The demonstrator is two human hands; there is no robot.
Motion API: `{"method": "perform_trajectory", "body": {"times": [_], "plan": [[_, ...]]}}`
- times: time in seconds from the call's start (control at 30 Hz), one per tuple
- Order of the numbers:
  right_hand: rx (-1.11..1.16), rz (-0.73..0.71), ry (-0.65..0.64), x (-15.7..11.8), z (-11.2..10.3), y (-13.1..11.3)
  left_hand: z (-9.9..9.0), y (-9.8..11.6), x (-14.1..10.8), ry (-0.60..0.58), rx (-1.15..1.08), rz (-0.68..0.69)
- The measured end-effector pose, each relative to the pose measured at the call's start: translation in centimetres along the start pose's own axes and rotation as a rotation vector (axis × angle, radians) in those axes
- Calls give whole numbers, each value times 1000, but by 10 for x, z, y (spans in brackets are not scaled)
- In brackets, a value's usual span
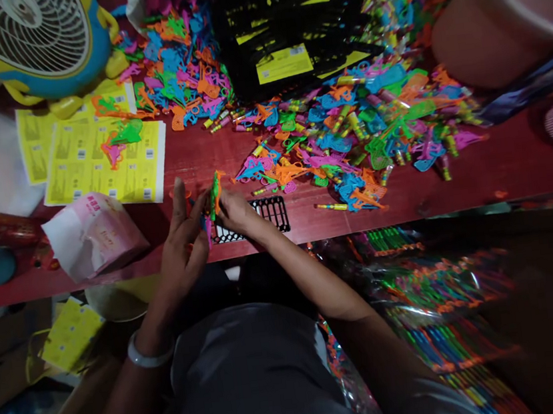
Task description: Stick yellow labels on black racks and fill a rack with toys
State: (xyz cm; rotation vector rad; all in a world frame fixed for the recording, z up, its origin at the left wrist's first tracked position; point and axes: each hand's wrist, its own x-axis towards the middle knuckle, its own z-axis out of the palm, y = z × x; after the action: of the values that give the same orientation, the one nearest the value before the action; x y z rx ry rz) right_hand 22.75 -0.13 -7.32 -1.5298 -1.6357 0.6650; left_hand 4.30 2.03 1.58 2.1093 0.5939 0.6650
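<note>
My left hand (pixel 182 239) is over the table's near edge, one finger stretched out and the others closed around small plastic toy pieces. A bit of pink plastic (pixel 208 230) shows beside its fingers. Close against it, my right hand (pixel 235 211) pinches a green and orange plastic toy piece (pixel 214 194), held upright between the hands. Fingers hide part of what both hands hold. Beneath the right hand and wrist lies a black slotted plastic tray (pixel 277 213), partly covered.
Loose colourful toy pieces (pixel 332 133) are heaped across the red table (pixel 183 151). Behind stand black trays (pixel 244 70) with yellow labels. Left are yellow printed sheets (pixel 105 167), a fan (pixel 34 42) and a pink tissue pack (pixel 95 232). A pink bucket (pixel 480 21) stands right; bagged toys (pixel 432 288) lie below.
</note>
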Motion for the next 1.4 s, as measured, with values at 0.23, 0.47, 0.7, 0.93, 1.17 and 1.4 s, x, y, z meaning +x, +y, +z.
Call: {"method": "perform_trajectory", "body": {"times": [0.23, 0.47, 0.7, 0.93, 1.17, 1.4], "plan": [[-157, 214, 21, -5, 11, -34, 2, 8, 2, -1, 28, -16], [-246, 202, 56, -4, 17, -38, -3, 4, -2, 3, 26, 14], [-140, 107, 118, -7, -28, -13, -2, -4, -2, 30, 41, 37], [-420, 173, 228, 3, -73, 13, 0, -1, 0, 30, -9, 5], [-551, 190, 138, 38, -111, 33, 1, -6, 0, 25, -22, 46], [-547, 252, 147, 36, -111, 26, -1, -3, 2, -4, -15, 19]]}}
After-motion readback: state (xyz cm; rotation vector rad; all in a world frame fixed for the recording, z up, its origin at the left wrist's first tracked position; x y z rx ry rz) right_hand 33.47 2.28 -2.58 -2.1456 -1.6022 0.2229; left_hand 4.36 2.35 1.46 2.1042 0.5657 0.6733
